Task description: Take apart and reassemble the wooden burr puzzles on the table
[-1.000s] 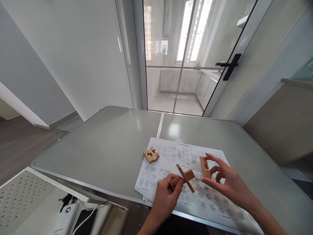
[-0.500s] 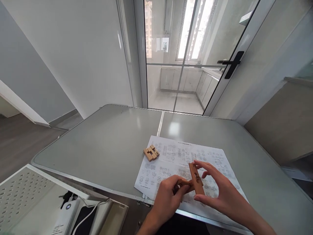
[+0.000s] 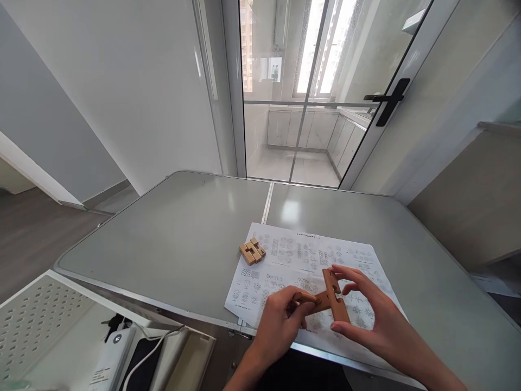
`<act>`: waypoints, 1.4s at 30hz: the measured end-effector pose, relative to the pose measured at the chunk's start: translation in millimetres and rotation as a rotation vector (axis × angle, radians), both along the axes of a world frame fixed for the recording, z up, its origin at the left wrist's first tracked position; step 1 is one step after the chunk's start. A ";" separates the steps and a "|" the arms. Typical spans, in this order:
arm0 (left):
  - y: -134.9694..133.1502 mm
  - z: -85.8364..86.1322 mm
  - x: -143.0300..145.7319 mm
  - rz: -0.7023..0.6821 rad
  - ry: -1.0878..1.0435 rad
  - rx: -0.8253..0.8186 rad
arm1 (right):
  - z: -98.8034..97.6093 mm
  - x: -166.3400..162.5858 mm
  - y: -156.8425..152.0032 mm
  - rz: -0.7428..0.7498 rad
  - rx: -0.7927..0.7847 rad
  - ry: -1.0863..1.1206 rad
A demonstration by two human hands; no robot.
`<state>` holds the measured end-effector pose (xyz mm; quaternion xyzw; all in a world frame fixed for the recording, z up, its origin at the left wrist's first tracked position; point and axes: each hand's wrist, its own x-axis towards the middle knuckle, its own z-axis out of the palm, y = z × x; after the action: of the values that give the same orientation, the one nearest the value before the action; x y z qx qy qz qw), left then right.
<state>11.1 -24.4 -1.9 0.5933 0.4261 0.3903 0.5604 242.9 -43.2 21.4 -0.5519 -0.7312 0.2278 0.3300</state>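
My left hand [image 3: 287,316] is closed around reddish-brown wooden puzzle pieces, partly hidden by its fingers. One flat notched piece [image 3: 324,302] reaches from that grip towards the right. My right hand [image 3: 368,307] holds another notched wooden puzzle piece [image 3: 337,298] by its two ends, thumb at the near end and fingertips at the far end. The two pieces meet crosswise; whether they interlock I cannot tell. Beneath both hands lies a white instruction sheet [image 3: 285,271] printed with small diagrams. Several lighter wooden blocks [image 3: 252,251] lie together on its left edge.
The grey folding table [image 3: 175,239] has a metal seam down its middle. At lower left is a white perforated tray [image 3: 36,320] with a white power bank [image 3: 112,353], a cable and a dark flat object. A glass door [image 3: 305,103] stands beyond the table.
My right hand has moved slightly right with its piece, turning it a little. More of the left hand's piece now shows between the hands. The lighter blocks stay put on the sheet.
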 end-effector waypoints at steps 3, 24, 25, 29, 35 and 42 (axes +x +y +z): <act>-0.1 -0.1 -1.3 -0.005 -0.025 0.004 | 0.8 0.6 -1.4 0.002 -0.053 0.038; 0.2 -1.0 -3.3 -0.091 -0.126 -0.028 | -10.1 -40.7 -14.2 -0.057 -0.175 0.415; 0.1 -1.4 -3.3 -0.086 -0.123 -0.026 | -9.1 -41.7 -14.0 -0.067 -0.155 0.414; 0.0 -0.2 -3.3 -0.087 -0.123 -0.016 | -8.2 -41.7 -16.4 -0.089 -0.113 0.404; 1.5 8.7 -4.2 -0.054 -0.030 0.084 | -11.6 -36.6 -19.5 -0.089 -0.176 0.441; 2.8 4.3 -1.0 -0.118 -0.123 -0.004 | -11.0 -37.5 -17.4 -0.087 -0.175 0.478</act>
<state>10.1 -21.6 2.3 0.5911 0.3559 0.3915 0.6088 205.4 -60.6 10.4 -0.5399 -0.5854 0.3998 0.4539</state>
